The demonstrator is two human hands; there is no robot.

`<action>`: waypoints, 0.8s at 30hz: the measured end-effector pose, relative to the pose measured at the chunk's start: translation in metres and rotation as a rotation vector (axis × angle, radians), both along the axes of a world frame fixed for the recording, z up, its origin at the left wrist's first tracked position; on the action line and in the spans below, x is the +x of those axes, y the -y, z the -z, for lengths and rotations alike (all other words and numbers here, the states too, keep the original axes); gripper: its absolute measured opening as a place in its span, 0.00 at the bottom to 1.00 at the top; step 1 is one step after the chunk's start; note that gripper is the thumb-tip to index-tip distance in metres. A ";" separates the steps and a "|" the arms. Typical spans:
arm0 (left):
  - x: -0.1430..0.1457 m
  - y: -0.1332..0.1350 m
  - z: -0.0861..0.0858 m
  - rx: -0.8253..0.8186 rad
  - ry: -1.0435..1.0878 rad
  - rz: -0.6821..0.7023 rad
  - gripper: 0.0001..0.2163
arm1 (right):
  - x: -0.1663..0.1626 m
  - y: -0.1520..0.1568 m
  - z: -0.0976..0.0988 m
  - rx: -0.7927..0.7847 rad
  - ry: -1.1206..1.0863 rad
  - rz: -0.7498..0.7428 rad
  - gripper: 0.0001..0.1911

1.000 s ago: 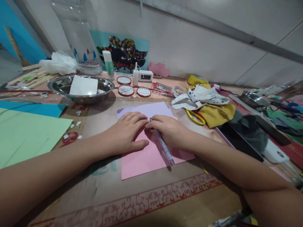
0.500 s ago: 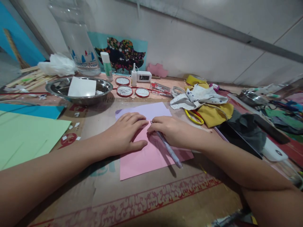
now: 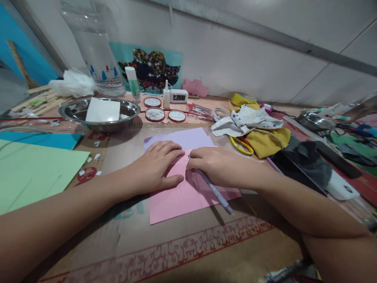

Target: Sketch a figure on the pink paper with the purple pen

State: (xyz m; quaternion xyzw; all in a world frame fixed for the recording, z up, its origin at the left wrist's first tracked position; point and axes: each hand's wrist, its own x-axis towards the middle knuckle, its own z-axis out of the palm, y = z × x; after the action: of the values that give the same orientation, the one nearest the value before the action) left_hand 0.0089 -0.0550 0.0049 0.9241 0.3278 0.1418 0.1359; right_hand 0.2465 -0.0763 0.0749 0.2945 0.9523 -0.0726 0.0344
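A pink sheet of paper (image 3: 167, 206) lies on the work surface, overlapping a lilac sheet (image 3: 194, 136) behind it. My left hand (image 3: 159, 167) rests flat across the pink sheet, fingers spread and holding nothing. In my right hand (image 3: 212, 165) is a slim, pale purple pen (image 3: 217, 193), its tip touching or just above the pink paper and its back end slanting toward me. Thin drawn lines show on the paper under the right hand, which covers part of them.
Left lie a light green sheet (image 3: 32, 173) and blue sheet (image 3: 59, 139). Behind stand a steel bowl (image 3: 129, 114), glue stick (image 3: 133, 84), glue bottle (image 3: 166, 97) and a large water jug (image 3: 100, 59). Cloth scraps (image 3: 250, 120) and yellow-handled scissors (image 3: 241, 146) lie to the right.
My right hand has shifted slightly right and toward me with the pen, and more of the drawn lines shows. The left hand has stayed in place.
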 end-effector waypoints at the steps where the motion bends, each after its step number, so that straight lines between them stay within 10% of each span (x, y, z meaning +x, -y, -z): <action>1: 0.000 0.000 0.000 -0.001 0.002 0.001 0.31 | 0.000 0.000 -0.001 0.003 0.010 -0.003 0.13; 15: 0.000 0.000 -0.001 -0.003 -0.013 0.004 0.30 | 0.002 -0.002 0.006 0.034 -0.122 0.038 0.13; 24: 0.002 0.000 -0.004 -0.042 -0.055 -0.060 0.34 | 0.055 -0.063 0.010 0.017 -0.355 0.429 0.09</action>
State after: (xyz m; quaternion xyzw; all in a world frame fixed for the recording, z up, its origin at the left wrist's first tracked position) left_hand 0.0110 -0.0550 0.0085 0.9143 0.3619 0.1137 0.1419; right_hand 0.3016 -0.0136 0.0648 0.4725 0.8597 -0.1210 -0.1517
